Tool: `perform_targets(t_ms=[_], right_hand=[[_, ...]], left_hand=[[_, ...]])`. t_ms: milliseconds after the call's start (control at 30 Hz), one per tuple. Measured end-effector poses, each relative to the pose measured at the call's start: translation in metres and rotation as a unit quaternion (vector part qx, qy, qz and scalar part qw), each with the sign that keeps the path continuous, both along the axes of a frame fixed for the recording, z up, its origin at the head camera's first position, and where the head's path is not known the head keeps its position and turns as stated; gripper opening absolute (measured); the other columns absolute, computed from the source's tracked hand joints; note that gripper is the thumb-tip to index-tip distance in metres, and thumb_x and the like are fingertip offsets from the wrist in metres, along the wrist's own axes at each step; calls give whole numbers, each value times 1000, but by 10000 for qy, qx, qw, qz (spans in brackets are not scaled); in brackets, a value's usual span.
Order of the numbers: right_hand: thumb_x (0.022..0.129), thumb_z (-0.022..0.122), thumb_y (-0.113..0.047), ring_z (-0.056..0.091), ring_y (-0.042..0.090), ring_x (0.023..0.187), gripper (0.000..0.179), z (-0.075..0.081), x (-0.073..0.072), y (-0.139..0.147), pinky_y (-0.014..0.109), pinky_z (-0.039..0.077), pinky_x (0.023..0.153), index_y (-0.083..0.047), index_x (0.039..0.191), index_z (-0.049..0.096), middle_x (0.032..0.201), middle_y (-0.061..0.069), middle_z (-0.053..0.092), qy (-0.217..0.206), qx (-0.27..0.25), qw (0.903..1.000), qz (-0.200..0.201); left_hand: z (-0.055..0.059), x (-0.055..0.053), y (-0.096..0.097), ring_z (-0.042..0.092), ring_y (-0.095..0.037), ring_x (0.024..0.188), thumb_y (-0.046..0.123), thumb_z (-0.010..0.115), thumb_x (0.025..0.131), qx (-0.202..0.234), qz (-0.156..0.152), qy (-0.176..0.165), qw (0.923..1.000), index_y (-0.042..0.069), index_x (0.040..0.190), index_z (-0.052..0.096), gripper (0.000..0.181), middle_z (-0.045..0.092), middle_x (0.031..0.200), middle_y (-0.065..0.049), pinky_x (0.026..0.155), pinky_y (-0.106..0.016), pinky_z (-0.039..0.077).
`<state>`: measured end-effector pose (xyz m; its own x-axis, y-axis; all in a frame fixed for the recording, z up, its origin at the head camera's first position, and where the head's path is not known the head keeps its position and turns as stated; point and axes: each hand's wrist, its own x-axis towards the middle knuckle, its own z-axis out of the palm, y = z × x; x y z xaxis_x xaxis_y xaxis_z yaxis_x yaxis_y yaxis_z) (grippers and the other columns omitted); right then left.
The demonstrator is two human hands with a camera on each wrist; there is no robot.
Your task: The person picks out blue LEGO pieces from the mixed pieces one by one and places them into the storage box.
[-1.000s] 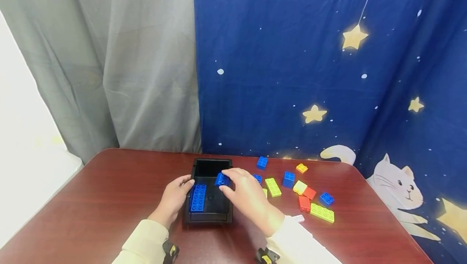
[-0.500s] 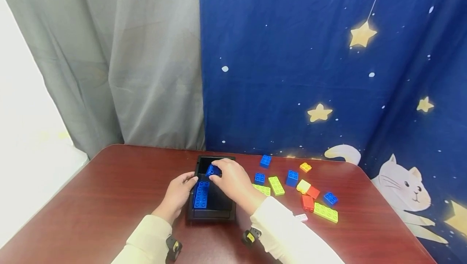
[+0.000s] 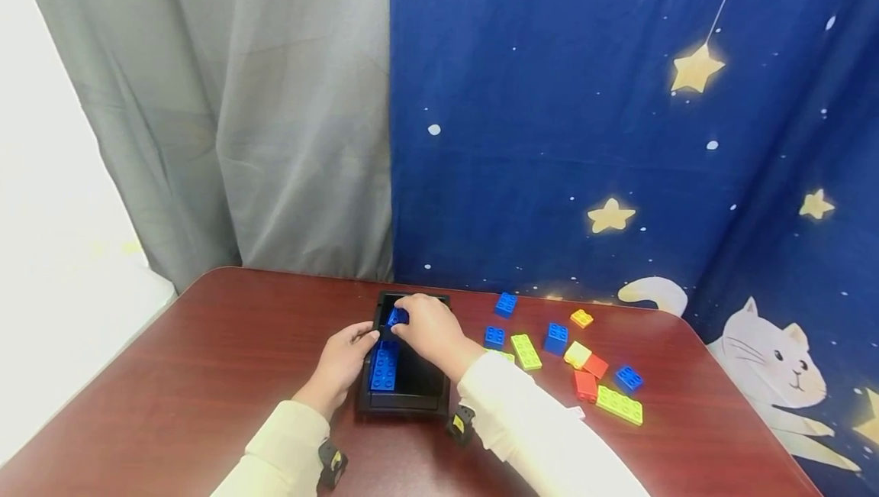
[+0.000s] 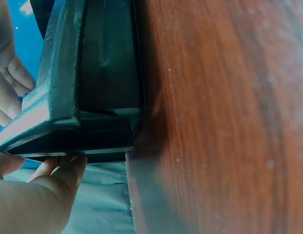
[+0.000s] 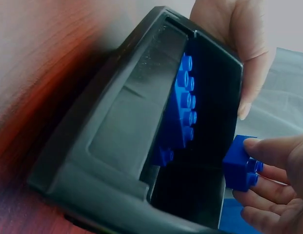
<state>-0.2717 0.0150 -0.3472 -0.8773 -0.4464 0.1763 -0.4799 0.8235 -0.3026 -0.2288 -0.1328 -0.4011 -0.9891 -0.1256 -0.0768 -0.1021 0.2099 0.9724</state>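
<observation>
A black plastic box (image 3: 407,403) stands on the table, with blue toy bricks (image 3: 384,369) along its left side. My left hand (image 3: 341,359) grips the box's left wall, thumb at the rim. In the left wrist view, fingertips (image 4: 68,168) show at the box's edge. Over the far left part of the box, my right hand (image 3: 434,335) pinches a small blue brick (image 5: 237,165) between thumb and fingers. That brick is tilted, its studs facing the palm side in the right wrist view. Whether it touches the box I cannot tell.
Loose bricks lie right of the box: several blue ones (image 3: 556,338), lime ones (image 3: 620,405), red ones (image 3: 585,386), a pale yellow one (image 3: 577,354) and an orange one (image 3: 581,318). A white brick is mostly hidden behind my right sleeve (image 3: 529,413). Curtains hang behind the table (image 3: 261,314).
My right hand has carried the small blue brick leftward and toward the far end of the box. My left hand keeps its hold. The head view has shifted slightly.
</observation>
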Motion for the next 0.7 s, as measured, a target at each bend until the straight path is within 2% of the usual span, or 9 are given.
perform_targets(t_ms=[233,433,700], right_hand=[[88,72,-24,64,23,108,37,-1,-6,-5,37,53,91,-9,121,67,118,6,68,-298,-2,9996,29],[87,73,-20,66,20,103,35,-3,-15,-8,35,53,91,-7,119,68,114,6,70,-312,170,9993,89],[86,73,-19,65,20,106,35,-9,-27,-13,34,53,90,-6,119,68,118,7,68,-441,354,9982,182]], left_hand=[[-1,-2,0,46,-41,128,16,48,100,49,11,52,10000,-7,138,45,44,48,138,-29,104,-54,40],[-2,-2,0,44,-41,130,16,49,100,37,35,22,10000,-7,138,45,44,47,139,-29,105,-54,38],[-2,-2,0,47,-41,127,16,49,100,75,51,83,9999,-7,136,47,43,50,137,-28,104,-53,40]])
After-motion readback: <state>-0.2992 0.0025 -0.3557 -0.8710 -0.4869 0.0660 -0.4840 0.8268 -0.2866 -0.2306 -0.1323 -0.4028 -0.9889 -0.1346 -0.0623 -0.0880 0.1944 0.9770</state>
